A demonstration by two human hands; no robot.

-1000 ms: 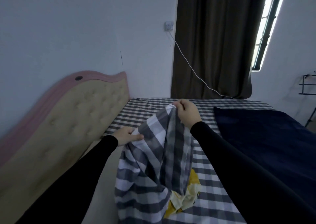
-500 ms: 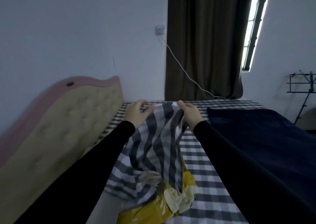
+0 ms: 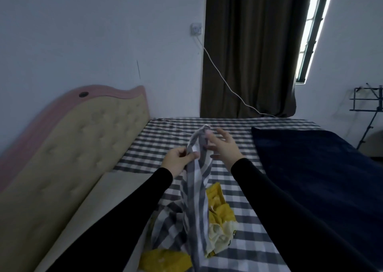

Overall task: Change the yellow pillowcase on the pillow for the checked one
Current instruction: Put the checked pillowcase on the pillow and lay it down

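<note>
The checked pillowcase (image 3: 193, 205), grey and white, hangs bunched in a long strip above the bed. My left hand (image 3: 179, 161) pinches its upper edge between thumb and fingers. My right hand (image 3: 222, 148) is just to the right of the cloth's top, fingers spread, its fingertips close to the fabric but not gripping it. Under the hanging cloth lies the yellow pillowcase (image 3: 220, 220), crumpled on the bed, with another yellow fold (image 3: 163, 260) at the bottom edge of the view. I cannot tell whether a pillow is inside it.
The bed (image 3: 165, 139) has a grey checked sheet and a padded beige headboard (image 3: 72, 157) with a pink rim on the left. A dark blue blanket (image 3: 310, 168) covers the right side. A white cable (image 3: 228, 87) runs from a wall socket onto the bed. A dark stand (image 3: 371, 110) is at far right.
The right hand has let go of the checked pillowcase and opened. The cloth, spread between both hands before, now hangs gathered from the left hand alone, lower down.
</note>
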